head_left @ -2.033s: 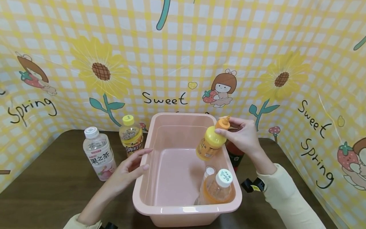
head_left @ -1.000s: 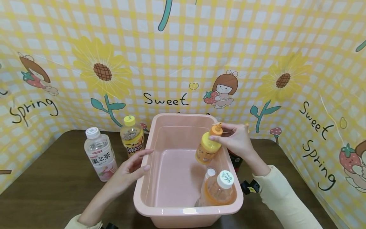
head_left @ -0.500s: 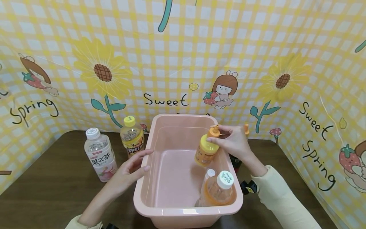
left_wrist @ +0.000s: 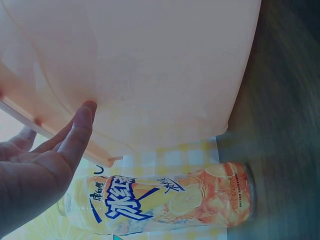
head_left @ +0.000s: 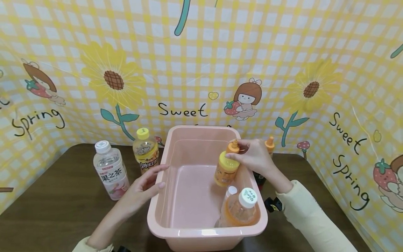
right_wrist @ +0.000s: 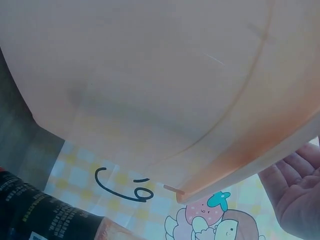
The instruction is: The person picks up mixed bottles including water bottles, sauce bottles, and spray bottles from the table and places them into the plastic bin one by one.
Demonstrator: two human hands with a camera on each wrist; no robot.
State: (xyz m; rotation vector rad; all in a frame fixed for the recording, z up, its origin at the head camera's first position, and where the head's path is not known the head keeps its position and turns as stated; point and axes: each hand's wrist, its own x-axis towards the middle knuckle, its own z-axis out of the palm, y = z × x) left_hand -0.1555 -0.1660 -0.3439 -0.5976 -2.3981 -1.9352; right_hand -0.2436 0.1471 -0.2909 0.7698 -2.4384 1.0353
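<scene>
My right hand [head_left: 256, 157] pinches the orange nozzle cap of a yellow squeeze bottle [head_left: 225, 171] between thumb and fingers. That bottle hangs slightly tilted inside the right part of a pink plastic tub [head_left: 204, 231]; whether its base touches the floor is unclear. At the tub's left rim, my left hand [head_left: 141, 190] holds on, with thumb and index tip over the edge. A finger [left_wrist: 80, 135] lies against the outer wall in the left wrist view. Two white-capped bottles stand in the tub's near right corner, a larger orange-banded one [head_left: 242, 211] and a slimmer one [head_left: 231, 190].
Left of the tub stand a clear bottle with a pink-white label [head_left: 111, 176] and a yellow-capped iced tea bottle [head_left: 146, 152]. Beyond the right rim is a dark-labelled bottle [right_wrist: 45, 210], partly hidden by my right hand. A checked yellow cloth [head_left: 201, 63] surrounds the dark wooden table [head_left: 41, 196].
My right hand has carried the yellow squeeze bottle left, toward me and lower into the tub. An orange cap behind that hand has come into sight. The left hand stays at the rim.
</scene>
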